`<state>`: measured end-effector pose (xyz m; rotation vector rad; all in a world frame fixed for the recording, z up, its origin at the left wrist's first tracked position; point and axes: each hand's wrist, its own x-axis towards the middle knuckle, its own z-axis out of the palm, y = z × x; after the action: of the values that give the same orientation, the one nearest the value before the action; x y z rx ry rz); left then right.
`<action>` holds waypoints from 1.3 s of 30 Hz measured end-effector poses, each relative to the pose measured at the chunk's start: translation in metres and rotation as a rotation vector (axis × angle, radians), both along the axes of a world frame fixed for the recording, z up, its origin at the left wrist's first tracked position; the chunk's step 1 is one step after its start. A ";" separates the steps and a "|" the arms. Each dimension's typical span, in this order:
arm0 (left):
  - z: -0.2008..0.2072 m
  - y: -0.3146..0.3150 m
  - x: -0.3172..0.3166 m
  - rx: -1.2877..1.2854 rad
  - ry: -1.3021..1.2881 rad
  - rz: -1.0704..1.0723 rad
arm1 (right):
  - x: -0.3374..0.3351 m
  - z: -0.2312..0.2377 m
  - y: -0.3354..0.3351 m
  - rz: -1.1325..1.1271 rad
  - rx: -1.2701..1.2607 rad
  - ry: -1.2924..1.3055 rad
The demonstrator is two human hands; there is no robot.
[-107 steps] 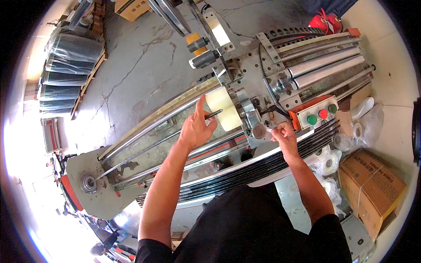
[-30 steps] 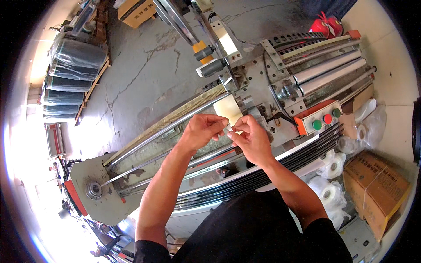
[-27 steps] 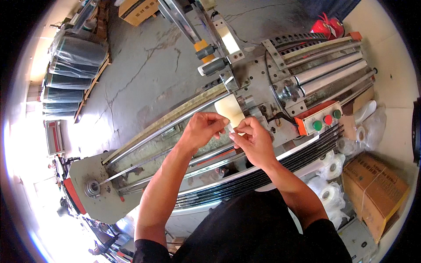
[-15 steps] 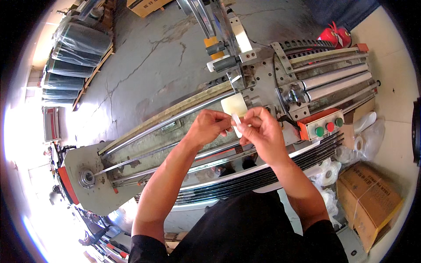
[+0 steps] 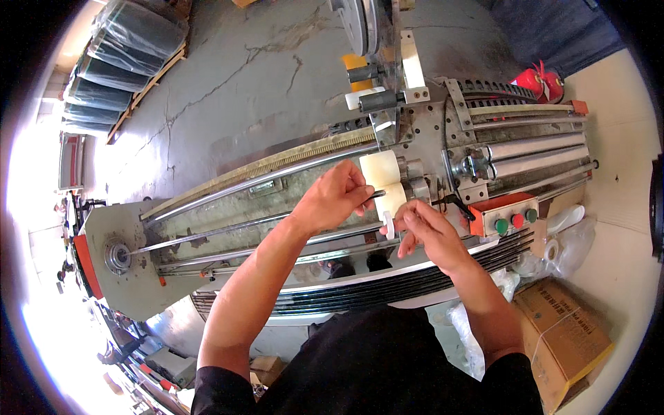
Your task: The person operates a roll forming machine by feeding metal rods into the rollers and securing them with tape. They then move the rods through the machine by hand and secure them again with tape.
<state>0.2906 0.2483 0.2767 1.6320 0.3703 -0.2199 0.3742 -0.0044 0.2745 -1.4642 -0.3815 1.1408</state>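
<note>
My left hand (image 5: 335,192) is closed in a pinch, with a short dark thin piece (image 5: 377,194) sticking out from its fingertips. That piece lies in front of a cream-white roller (image 5: 392,200), just below another cream-white roller (image 5: 379,168). My right hand (image 5: 430,232) is beside the lower roller with its fingers curled. At its fingertips is a small white strip (image 5: 389,226), apparently held between them; the exact grip is partly hidden. Both rollers sit on the carriage of a long machine (image 5: 420,131) with metal rails.
A red control box (image 5: 508,214) with green and red buttons stands right of my hands. Cardboard box (image 5: 560,339) and plastic-wrapped rolls are at the right. Fire extinguishers (image 5: 543,84) stand far right. Wrapped dark rolls (image 5: 138,38) lie on a pallet far left. A long rail (image 5: 228,234) runs left.
My hands have moved apart: the white strip, earlier between both, is now at the right fingertips, lower. A dark piece shows in my left fingers. The view has shifted slightly.
</note>
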 end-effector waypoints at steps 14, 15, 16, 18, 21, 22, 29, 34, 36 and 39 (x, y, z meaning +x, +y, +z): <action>0.002 -0.006 -0.005 0.046 0.005 0.037 | 0.046 0.001 0.051 -0.117 -0.061 0.097; 0.006 -0.007 -0.004 0.057 0.003 0.035 | 0.040 -0.001 0.041 -0.086 -0.062 0.113; 0.008 -0.006 -0.004 0.071 0.003 0.033 | 0.035 -0.003 0.027 -0.055 -0.061 0.131; 0.005 -0.006 -0.006 0.072 -0.031 0.037 | 0.026 0.004 0.010 0.051 -0.041 0.150; 0.006 -0.006 -0.008 0.096 -0.009 0.032 | 0.015 0.041 0.011 0.090 -0.033 0.082; 0.005 -0.006 -0.009 0.110 -0.004 0.027 | 0.013 0.054 0.021 0.052 -0.005 0.043; 0.010 -0.012 -0.007 0.104 0.036 0.021 | 0.050 0.025 0.062 -0.061 -0.102 0.060; 0.005 -0.012 -0.014 0.239 -0.158 -0.010 | 0.034 0.013 0.033 0.159 -0.065 0.242; 0.010 -0.012 -0.012 0.303 -0.091 -0.062 | 0.024 0.007 0.030 0.171 -0.110 0.127; 0.016 -0.019 -0.006 0.372 -0.031 -0.091 | 0.012 0.006 0.037 0.078 -0.162 0.039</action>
<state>0.2847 0.2291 0.2927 2.0189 0.3262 -0.2018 0.3865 0.0327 0.2809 -1.5763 -0.3279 1.2855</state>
